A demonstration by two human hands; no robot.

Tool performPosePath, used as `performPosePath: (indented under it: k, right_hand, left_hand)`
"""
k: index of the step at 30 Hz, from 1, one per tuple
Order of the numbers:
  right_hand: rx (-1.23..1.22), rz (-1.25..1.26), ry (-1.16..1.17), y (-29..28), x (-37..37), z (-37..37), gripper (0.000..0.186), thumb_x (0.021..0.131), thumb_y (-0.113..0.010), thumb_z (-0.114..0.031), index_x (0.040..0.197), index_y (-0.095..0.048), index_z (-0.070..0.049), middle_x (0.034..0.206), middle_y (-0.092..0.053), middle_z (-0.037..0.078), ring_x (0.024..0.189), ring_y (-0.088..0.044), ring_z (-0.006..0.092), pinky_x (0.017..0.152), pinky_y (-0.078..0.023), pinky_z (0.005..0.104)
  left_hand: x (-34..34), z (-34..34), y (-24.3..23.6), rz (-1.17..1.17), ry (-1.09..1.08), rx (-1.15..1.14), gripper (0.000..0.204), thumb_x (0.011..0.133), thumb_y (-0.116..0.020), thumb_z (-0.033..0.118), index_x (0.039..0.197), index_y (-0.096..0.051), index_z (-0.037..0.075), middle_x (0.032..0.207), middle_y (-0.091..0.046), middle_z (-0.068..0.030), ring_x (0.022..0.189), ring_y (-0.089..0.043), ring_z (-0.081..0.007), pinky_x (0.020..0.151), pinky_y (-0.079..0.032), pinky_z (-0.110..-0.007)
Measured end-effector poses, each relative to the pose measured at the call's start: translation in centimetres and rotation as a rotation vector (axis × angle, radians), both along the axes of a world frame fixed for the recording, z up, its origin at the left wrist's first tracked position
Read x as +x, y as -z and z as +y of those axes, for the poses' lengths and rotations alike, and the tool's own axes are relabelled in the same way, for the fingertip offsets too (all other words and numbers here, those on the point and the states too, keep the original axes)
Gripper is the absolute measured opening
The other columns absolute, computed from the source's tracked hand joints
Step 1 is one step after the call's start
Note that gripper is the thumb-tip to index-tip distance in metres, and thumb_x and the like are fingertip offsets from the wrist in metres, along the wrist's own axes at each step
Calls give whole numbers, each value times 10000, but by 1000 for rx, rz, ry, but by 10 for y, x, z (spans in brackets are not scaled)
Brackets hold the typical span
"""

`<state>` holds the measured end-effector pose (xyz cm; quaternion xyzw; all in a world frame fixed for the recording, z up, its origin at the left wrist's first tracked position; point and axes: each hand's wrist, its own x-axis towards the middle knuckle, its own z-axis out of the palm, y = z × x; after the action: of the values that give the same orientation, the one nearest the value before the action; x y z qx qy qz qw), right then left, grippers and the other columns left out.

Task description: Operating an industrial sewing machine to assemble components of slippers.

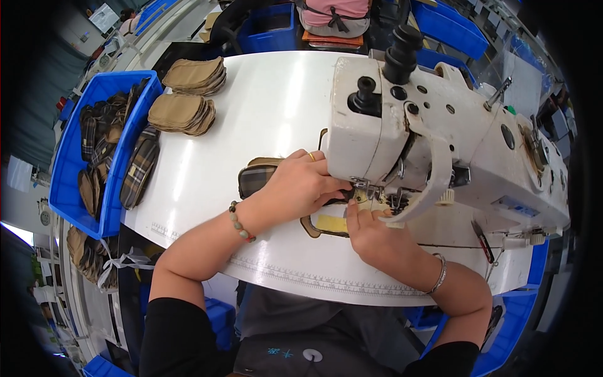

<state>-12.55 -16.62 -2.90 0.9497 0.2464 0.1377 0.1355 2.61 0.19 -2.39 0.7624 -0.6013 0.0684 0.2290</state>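
A white sewing machine [377,119] stands on the white table. My left hand [304,185] has its fingers closed on a plaid fabric piece [254,179] with tan edging, and its fingertips reach dark cloth just left of the presser foot [370,191]. My right hand [380,242] has bent fingers pressed on the work at the machine's bed, close under the needle area; part of the work is hidden by both hands. A yellow strip [333,223] and a tan edge show between my hands.
Two stacks of tan pieces [191,74] lie at the back left, beside a plaid pouch [139,168] and a blue bin [66,198] of plaid pieces. Red-handled snips [483,242] lie at the right. More blue bins [449,28] and a pink-and-grey bag [333,12] are beyond the table.
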Motion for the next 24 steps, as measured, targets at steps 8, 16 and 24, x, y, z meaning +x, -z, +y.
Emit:
performPosePath:
  k: [8,16,24]
  right_hand:
    - [71,-97,12,-4,-3,5,437,758,-604,-128,1148,-668,56,688,-565,42,577,-598,163,530,-494,320]
    - [176,-19,38,2,-2,5,393,773,-618,-111,1133,-681,35,661,-559,38,549,-589,174,514,-491,339]
    - [237,-32,35,9,0,2,407,764,-627,-94,1151,-693,12,648,-526,9,505,-522,141,438,-397,317]
  left_hand:
    - [0,1,1,27,-27,-36,186,757,-777,264,926,-769,186,1009,-676,67,1016,-583,-162,817,-399,-339]
    - [-3,0,-2,78,-57,-58,194,731,-794,240,910,-773,167,1027,-642,8,1018,-572,-205,882,-404,-363]
    - [-7,-1,-5,137,-77,-23,202,734,-794,223,924,-778,158,1009,-652,-7,974,-597,-229,861,-427,-350]
